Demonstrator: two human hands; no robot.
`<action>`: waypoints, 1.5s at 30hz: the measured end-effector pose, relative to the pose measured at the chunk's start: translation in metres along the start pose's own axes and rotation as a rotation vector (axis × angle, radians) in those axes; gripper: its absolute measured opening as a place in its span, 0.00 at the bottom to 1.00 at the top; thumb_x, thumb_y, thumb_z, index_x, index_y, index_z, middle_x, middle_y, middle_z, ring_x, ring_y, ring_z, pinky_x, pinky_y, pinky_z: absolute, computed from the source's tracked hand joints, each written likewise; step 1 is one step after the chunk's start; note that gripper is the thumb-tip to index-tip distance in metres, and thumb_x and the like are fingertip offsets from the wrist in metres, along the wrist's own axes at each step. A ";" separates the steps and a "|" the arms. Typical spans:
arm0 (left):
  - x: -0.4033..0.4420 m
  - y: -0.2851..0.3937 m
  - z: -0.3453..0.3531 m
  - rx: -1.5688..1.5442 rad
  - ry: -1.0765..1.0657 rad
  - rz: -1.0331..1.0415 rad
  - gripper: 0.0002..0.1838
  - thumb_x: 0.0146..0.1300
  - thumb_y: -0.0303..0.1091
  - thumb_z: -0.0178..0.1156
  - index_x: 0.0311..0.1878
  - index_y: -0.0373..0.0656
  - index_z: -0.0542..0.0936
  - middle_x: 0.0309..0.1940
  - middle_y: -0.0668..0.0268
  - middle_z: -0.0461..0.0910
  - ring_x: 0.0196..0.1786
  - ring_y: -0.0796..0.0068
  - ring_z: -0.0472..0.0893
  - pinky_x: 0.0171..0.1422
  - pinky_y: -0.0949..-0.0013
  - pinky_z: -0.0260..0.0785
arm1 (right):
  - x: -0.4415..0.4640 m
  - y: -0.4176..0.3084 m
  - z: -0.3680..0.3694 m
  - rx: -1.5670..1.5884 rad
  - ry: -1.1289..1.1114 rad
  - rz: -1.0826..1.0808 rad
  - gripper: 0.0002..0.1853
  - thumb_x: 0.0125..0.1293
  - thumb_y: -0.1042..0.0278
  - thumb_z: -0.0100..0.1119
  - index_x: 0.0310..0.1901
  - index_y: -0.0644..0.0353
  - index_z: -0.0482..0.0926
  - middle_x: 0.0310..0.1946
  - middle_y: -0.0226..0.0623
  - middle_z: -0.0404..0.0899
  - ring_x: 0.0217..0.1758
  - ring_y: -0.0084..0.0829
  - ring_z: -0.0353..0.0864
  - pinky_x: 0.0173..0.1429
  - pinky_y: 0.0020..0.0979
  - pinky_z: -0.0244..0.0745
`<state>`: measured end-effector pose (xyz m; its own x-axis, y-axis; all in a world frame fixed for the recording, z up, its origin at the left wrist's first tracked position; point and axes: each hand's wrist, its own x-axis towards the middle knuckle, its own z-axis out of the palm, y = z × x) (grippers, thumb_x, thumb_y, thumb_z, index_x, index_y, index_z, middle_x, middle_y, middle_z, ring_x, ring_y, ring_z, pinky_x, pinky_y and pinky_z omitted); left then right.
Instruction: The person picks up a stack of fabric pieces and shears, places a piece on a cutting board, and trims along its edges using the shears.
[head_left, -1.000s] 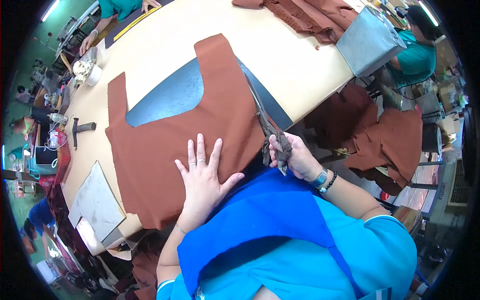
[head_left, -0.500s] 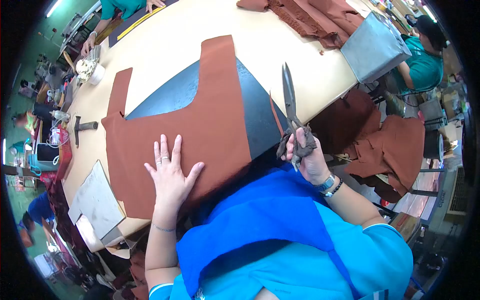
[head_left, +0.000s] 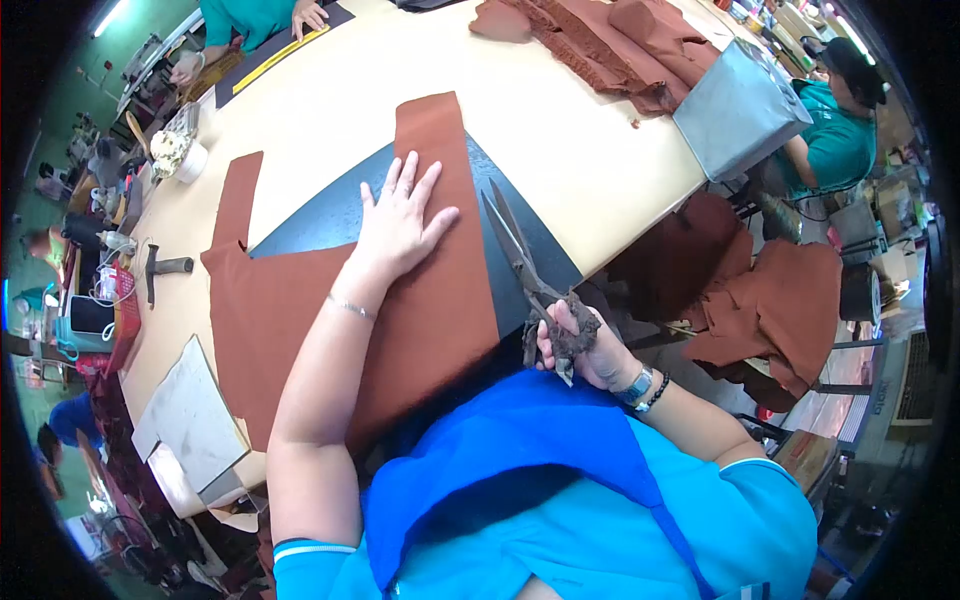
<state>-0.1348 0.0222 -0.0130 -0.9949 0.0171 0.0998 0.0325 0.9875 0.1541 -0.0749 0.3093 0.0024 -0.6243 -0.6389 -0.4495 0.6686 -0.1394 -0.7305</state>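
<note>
A large reddish-brown sheet of material [head_left: 440, 310], cut with two upright strips and a curved inner edge, lies over a dark board [head_left: 320, 215] on the table. My left hand [head_left: 405, 220] rests flat on its right strip, fingers spread. In my right hand [head_left: 595, 350] is a pair of large scissors [head_left: 515, 245], its handles wrapped in dark material. The blades look slightly parted and point up and left, above the dark board beside the sheet's right edge. Whether they touch the board I cannot tell.
A hammer [head_left: 160, 268] and a white tub [head_left: 190, 162] are on the left of the table [head_left: 330, 120]. Grey sheets [head_left: 195, 415] lie at the near left corner. A metal box [head_left: 735, 110] and brown scraps [head_left: 640, 55] sit far right. Two co-workers are beyond.
My left hand has slid up and right across the sheet onto its right strip. My right hand has brought the scissors left and down, closer to the sheet's right edge; the blades now look slightly parted.
</note>
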 end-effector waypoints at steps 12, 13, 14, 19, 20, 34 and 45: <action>-0.088 0.045 -0.014 -0.012 -0.059 -0.067 0.39 0.62 0.60 0.51 0.72 0.51 0.58 0.75 0.53 0.45 0.77 0.53 0.45 0.65 0.23 0.40 | 0.017 -0.005 0.018 -0.021 -0.022 0.056 0.21 0.66 0.45 0.55 0.34 0.59 0.74 0.24 0.31 0.74 0.26 0.21 0.76 0.33 0.25 0.77; -0.091 0.047 -0.015 -0.017 -0.062 -0.064 0.39 0.62 0.60 0.51 0.72 0.51 0.58 0.75 0.53 0.45 0.77 0.53 0.45 0.65 0.23 0.40 | 0.018 -0.005 0.020 -0.022 -0.019 0.049 0.21 0.66 0.46 0.56 0.35 0.59 0.74 0.24 0.30 0.74 0.26 0.21 0.76 0.33 0.24 0.77; -0.094 0.048 -0.016 -0.024 -0.066 -0.060 0.39 0.62 0.59 0.51 0.72 0.50 0.58 0.74 0.53 0.45 0.77 0.52 0.45 0.65 0.23 0.40 | 0.019 -0.005 0.021 -0.023 -0.014 0.041 0.20 0.66 0.47 0.56 0.35 0.59 0.74 0.24 0.30 0.74 0.26 0.20 0.76 0.33 0.24 0.77; -0.101 0.052 -0.018 -0.045 -0.081 -0.073 0.38 0.63 0.59 0.51 0.72 0.51 0.58 0.75 0.54 0.45 0.77 0.54 0.44 0.66 0.24 0.39 | 0.021 -0.005 0.029 -0.004 0.019 0.035 0.14 0.68 0.55 0.57 0.36 0.58 0.74 0.25 0.28 0.74 0.27 0.19 0.75 0.33 0.24 0.77; -0.101 0.052 -0.018 -0.046 -0.069 -0.067 0.38 0.62 0.58 0.52 0.72 0.50 0.58 0.75 0.54 0.45 0.77 0.53 0.45 0.65 0.23 0.40 | 0.021 -0.004 0.029 -0.002 0.018 0.031 0.13 0.68 0.57 0.57 0.36 0.58 0.74 0.26 0.28 0.74 0.27 0.18 0.75 0.33 0.24 0.77; -0.104 0.055 -0.020 -0.063 -0.088 -0.077 0.39 0.62 0.59 0.52 0.72 0.51 0.58 0.75 0.53 0.45 0.76 0.52 0.45 0.64 0.22 0.40 | 0.035 -0.008 0.038 -0.046 0.021 0.022 0.11 0.67 0.60 0.58 0.40 0.59 0.75 0.28 0.27 0.75 0.28 0.18 0.76 0.34 0.23 0.77; -0.105 0.054 -0.020 -0.086 -0.081 -0.088 0.39 0.61 0.58 0.53 0.72 0.51 0.59 0.75 0.53 0.45 0.77 0.53 0.45 0.63 0.21 0.40 | 0.037 -0.012 0.046 -0.111 0.095 -0.028 0.10 0.67 0.60 0.59 0.38 0.58 0.76 0.24 0.26 0.75 0.25 0.17 0.75 0.31 0.22 0.76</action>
<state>-0.0269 0.0701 0.0042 -0.9986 -0.0531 0.0033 -0.0507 0.9688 0.2428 -0.0873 0.2522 0.0178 -0.6814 -0.5605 -0.4708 0.6045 -0.0682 -0.7937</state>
